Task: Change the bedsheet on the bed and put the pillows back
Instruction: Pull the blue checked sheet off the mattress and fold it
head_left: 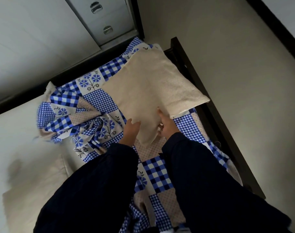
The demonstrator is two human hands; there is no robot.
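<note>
Head view.

- Pillow (pixel 153 91): cream, plain weave, lying flat on the bed. Taken as the landmark for everything below. Its near corner points toward you.
- Your right hand (pixel 167 127): at the pillow's near corner, on its right side. Thumb (pixel 160 114) laid on top of the cloth, the other fingers curled in under the corner. It grips the pillow.
- Your left hand (pixel 130 130): at the same corner, on its left side. Fingers fairly straight, their tips touching the pillow's edge, with no curl round it that you can see. It holds nothing.
- Dark sleeves (pixel 101 182) cover both arms to the wrists, nearer you than the pillow.
- Bedsheet (pixel 99 100): blue and white patchwork of checks, dots and flower squares. It lies flat beneath the pillow and on toward you under your arms. Left of the pillow it is gathered into a crumpled, twisted bunch.
- Mattress (pixel 17 132): pale and uncovered, left of the pillow beyond the bunched sheet. A beige patch (pixel 34 182) lies on it nearer you, too blurred to name.
- Bed frame (pixel 193 71): dark, running just beside the pillow's right edge.
- Cabinet (pixel 99 19): pale grey, beyond the pillow's far corner, with two metal handles (pixel 107 30) one above the other.
- Right of the pillow, past the frame, is a plain pale surface (pixel 235 64). You cannot tell whether it is wall or floor.
</note>
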